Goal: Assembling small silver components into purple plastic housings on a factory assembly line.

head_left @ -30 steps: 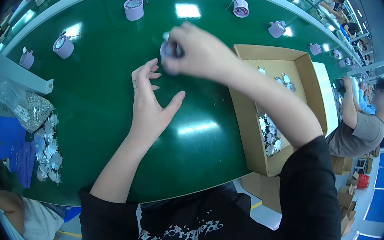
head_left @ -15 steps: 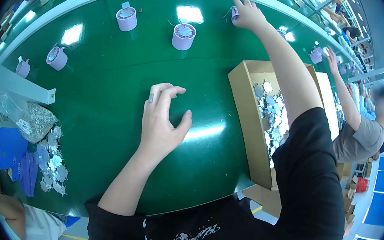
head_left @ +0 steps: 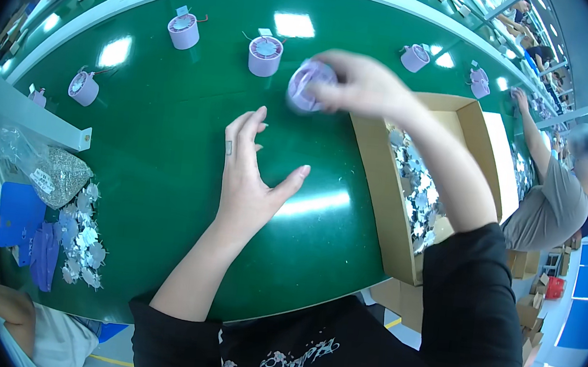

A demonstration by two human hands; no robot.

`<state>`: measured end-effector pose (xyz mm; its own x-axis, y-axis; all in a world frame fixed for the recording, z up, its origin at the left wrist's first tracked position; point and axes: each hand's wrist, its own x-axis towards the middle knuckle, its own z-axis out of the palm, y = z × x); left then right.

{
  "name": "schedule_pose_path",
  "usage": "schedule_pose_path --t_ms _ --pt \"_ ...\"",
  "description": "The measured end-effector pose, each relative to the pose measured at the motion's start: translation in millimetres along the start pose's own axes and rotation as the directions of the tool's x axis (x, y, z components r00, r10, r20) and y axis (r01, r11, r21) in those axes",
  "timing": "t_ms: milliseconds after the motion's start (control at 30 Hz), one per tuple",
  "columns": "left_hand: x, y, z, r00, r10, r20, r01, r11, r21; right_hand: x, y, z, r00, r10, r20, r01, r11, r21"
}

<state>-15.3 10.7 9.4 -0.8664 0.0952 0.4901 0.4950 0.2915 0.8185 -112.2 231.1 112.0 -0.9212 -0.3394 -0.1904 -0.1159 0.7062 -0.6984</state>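
My right hand grips a lilac round fan housing by its side, slightly blurred by motion above the green table. My left hand is held over the middle of the table, fingers curved, thumb apart, nothing in it. Beyond my hands stand similar lilac cylindrical housings with thin wires: one just left of the held one, another further left, and one at the back right.
At my right, an open cardboard box holds many silvery toothed metal plates. More such plates lie at the left beside a clear bag of small parts and a blue bin. A metal bracket juts in. A co-worker sits right.
My right hand has come back from the far side toward me and left, carrying the lilac housing. The other housings have shifted slightly left. My left hand has barely moved.
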Motion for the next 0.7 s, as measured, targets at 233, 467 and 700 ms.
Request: schedule_pose_path --t_ms 233,467,700 --pt "-3 3 -2 0.973 0.115 0.202 -0.112 0.993 -0.026 -80 -23 58 0.996 -0.077 0.049 0.084 0.985 -0.152" --pt "-19 -2 3 0.935 0.105 0.338 -0.053 0.986 -0.16 -80 12 67 0.645 -0.764 0.0 0.592 0.499 -0.633" --pt "-9 6 10 0.915 0.211 0.343 -0.191 0.977 -0.091 -79 29 69 0.734 -0.588 -0.338 0.328 0.744 -0.582"
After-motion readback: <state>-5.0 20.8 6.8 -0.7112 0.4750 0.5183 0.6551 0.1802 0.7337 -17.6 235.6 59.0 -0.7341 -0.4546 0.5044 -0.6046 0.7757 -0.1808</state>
